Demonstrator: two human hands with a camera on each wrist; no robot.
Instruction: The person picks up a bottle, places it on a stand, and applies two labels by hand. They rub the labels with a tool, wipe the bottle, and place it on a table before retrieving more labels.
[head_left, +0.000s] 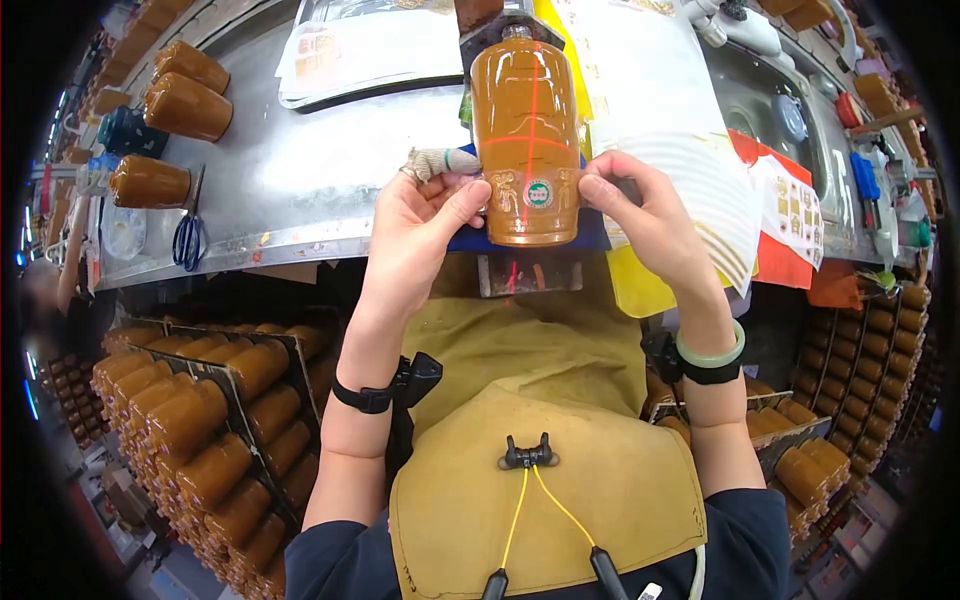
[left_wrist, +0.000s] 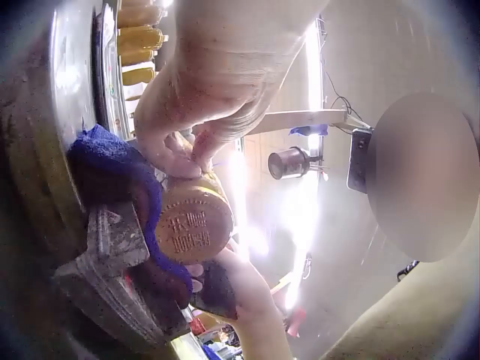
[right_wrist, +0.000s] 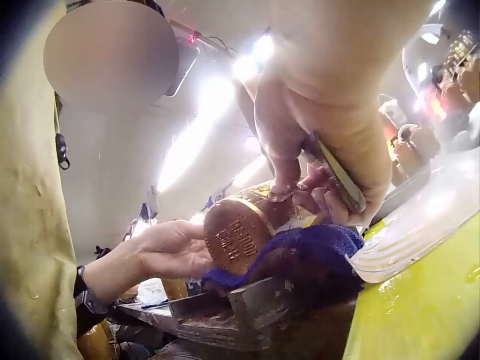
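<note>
In the head view, three loose brown jars (head_left: 188,106) and blue-handled scissors (head_left: 187,238) lie on the left of the metal surface (head_left: 330,160); a tray of papers (head_left: 365,50) sits beyond, white sheets (head_left: 665,90) and a red sheet (head_left: 785,258) with printed labels lie to the right, and stacked brown jars (head_left: 190,400) fill racks below on both sides; the bottle (head_left: 525,110) lies in the middle over a blue cloth (head_left: 597,232), its neck away from the person, close between the tray and the white sheets; it is glossy brown and rounded, with raised motifs, a round green-and-white label (head_left: 539,193) and crossed red light lines; the left hand (head_left: 420,220), one finger in a ribbed cover (head_left: 440,162), has thumb and bent fingers clamped on one side of the bottle near its base; the right hand (head_left: 655,215) pinches the opposite side. In the left wrist view, the cloth looks fuzzy and drapes over a worn, hard-edged block (left_wrist: 116,240); the round base bears raised characters; the left hand's fingertips press together at the bottle's side. In the right wrist view, the bottle rests on the cloth between both hands; the right hand's bent fingers grip it, a thin flat strip (right_wrist: 337,171) showing along them, its nature unclear.
</note>
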